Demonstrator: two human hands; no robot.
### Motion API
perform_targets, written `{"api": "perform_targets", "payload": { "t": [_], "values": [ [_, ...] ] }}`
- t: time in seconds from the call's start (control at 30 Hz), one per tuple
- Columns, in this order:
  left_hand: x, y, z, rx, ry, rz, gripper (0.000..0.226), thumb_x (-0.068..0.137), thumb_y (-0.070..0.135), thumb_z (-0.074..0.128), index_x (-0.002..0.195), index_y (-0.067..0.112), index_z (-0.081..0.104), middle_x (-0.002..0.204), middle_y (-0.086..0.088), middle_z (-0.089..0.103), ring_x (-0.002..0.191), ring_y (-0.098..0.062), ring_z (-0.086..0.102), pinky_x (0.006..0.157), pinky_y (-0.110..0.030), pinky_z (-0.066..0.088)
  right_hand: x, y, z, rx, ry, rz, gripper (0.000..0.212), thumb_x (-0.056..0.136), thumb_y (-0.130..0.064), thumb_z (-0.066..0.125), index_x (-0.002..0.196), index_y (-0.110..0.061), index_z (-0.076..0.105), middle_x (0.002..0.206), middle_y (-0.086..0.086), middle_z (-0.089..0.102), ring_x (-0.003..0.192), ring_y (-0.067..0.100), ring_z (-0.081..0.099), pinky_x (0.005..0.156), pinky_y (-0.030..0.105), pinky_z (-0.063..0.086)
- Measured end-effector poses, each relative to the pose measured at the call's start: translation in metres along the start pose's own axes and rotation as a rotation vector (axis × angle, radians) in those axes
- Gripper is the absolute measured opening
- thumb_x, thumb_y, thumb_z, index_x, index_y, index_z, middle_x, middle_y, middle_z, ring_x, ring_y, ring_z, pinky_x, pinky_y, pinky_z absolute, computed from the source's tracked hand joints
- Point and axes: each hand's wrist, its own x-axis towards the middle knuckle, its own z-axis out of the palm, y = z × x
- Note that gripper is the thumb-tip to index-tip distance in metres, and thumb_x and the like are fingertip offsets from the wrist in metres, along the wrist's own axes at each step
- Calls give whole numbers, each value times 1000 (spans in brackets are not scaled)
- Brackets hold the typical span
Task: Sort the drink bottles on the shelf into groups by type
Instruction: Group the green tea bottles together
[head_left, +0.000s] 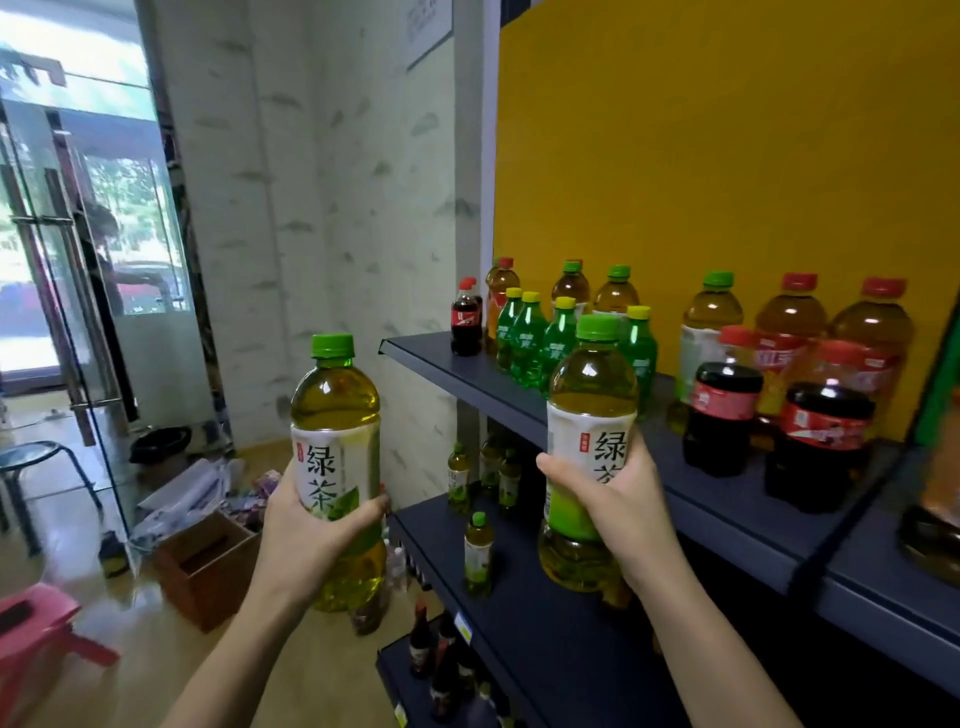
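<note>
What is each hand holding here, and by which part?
The left hand grips the left green tea bottle around its labelled middle; the right hand grips the right green tea bottle likewise, around the label.

A bare front strip of the upper shelf lies open before the green soda bottles, while two large cola bottles crowd its right.

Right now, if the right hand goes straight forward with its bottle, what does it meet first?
Probably the front edge of the upper shelf, since the right hand holds its green tea bottle low across it. The green soda bottles stand just behind. Depth is unclear.
</note>
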Motion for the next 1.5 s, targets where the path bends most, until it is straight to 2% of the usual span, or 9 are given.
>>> {"api": "perform_targets", "payload": {
  "t": [0.2,0.37,0.63,0.8,0.93,1.07,1.27,1.37,1.5],
  "values": [
    [101,-69,3,-51,-13,10,66,40,50,76,98,27,54,96,-5,66,89,-22,65,73,-40,57,86,47,62,-31,27,-26,52,62,-23,83,104,-28,52,98,-3,65,90,15,64,78,35,55],
    [203,-99,19,-77,-41,51,63,36,48,74,91,26,53,89,-2,65,78,-11,64,58,-16,53,169,65,107,-30,66,-45,52,63,-25,81,104,-32,50,97,-7,63,90,10,61,71,25,50],
    [325,-149,49,-140,-168,103,61,41,32,89,90,17,54,79,0,67,72,-2,65,59,-16,53,267,92,158,-93,172,-55,58,63,-26,81,112,-29,49,100,-6,63,94,13,61,82,35,53],
    [395,-194,68,-192,-247,125,61,41,46,74,93,20,55,89,1,66,78,-1,64,63,-13,52,310,114,187,-138,256,-69,56,62,-25,81,109,-28,51,97,-4,64,90,14,63,78,34,53],
    [457,-229,81,-225,-335,145,70,40,47,73,97,10,57,91,-2,66,79,-4,65,62,-11,50,344,128,211,-177,361,-84,58,61,-25,82,111,-27,51,98,-3,63,90,12,62,76,31,51],
    [521,-256,95,-282,-440,129,67,39,46,75,97,16,56,92,1,66,82,-5,64,63,-12,51,379,141,238,-245,504,-103,49,62,-23,81,98,-33,50,96,-3,63,87,12,62,74,32,53],
    [588,-292,128,-294,-536,121,49,62,7,83,102,14,56,93,2,64,88,-10,61,65,-16,50,412,158,266,-390,700,-111,44,65,-21,81,96,-24,50,86,-9,61,71,-7,59,60,13,47],
    [609,-306,146,-327,-571,111,51,64,4,80,108,8,54,98,-3,65,93,-16,62,73,-26,51,420,163,271,-486,782,-144,49,66,-20,81,101,-21,48,89,-9,58,74,-11,56,58,6,44],
    [630,-314,167,-363,-615,105,53,64,4,80,109,11,52,98,1,63,95,-17,61,74,-23,49,425,173,275,-611,842,-148,85,66,-25,81,134,-20,29,117,-7,50,101,5,53,73,7,44]
  ]
}}
